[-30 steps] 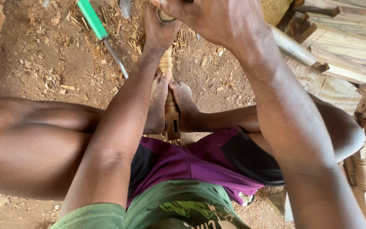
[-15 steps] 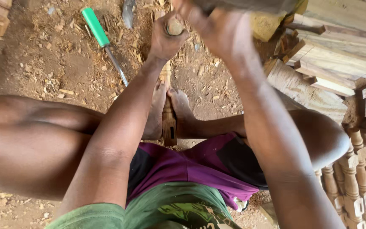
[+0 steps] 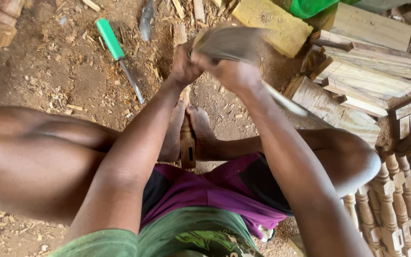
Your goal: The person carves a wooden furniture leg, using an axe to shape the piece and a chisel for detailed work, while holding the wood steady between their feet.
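Dirt floor, strewn with wood chips and shavings. A narrow wooden workpiece (image 3: 187, 143) is seen clamped upright between the bare feet, at scene centre. It is judged stiff, hard and fairly light; hold is best taken along its sides, low down. The left hand (image 3: 182, 64) is closed on something at the piece's top end, hidden by the fingers. The right hand (image 3: 231, 71) is wrapped around a blurred mallet-like tool (image 3: 227, 43), just above. Both arms are extended forward, elbows bent. A green-handled chisel (image 3: 117, 54) lies far left; stacked wood blocks (image 3: 372, 81) at right; turned balusters (image 3: 391, 209) near right.
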